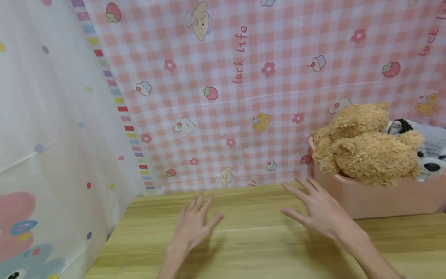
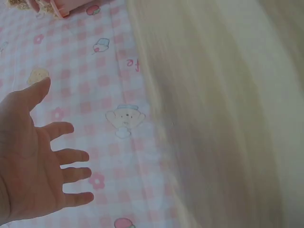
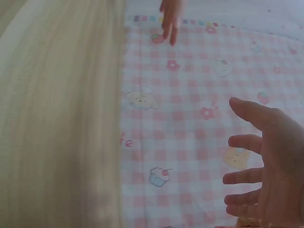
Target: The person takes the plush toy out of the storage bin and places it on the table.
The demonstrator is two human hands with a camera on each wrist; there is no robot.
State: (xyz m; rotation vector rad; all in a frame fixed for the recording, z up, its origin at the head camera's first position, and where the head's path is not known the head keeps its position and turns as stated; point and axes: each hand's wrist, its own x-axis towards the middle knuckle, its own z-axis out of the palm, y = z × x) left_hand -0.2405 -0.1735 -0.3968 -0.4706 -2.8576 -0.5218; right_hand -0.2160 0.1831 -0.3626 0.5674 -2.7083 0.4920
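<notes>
My left hand (image 1: 193, 226) hovers over the wooden tabletop (image 1: 244, 248), its fingers spread and nothing in its grasp. In the left wrist view the same hand (image 2: 33, 156) shows an empty palm. To the right, my right hand (image 1: 322, 211) is also held above the wood with fingers apart, near the pink bin (image 1: 386, 201). Its fingers appear bare in the right wrist view, where the hand (image 3: 280, 166) stands out against checked cloth. Shaggy tan plush toys (image 1: 376, 159) fill the bin's left part, beside a grey and white plush dog (image 1: 433, 151).
Behind the table hangs a pink checked cloth (image 1: 223, 104) with strawberries, flowers and animal prints. On the left a white dotted curtain (image 1: 62, 128) runs down past the table's side edge. The bin stands against the back cloth at the right.
</notes>
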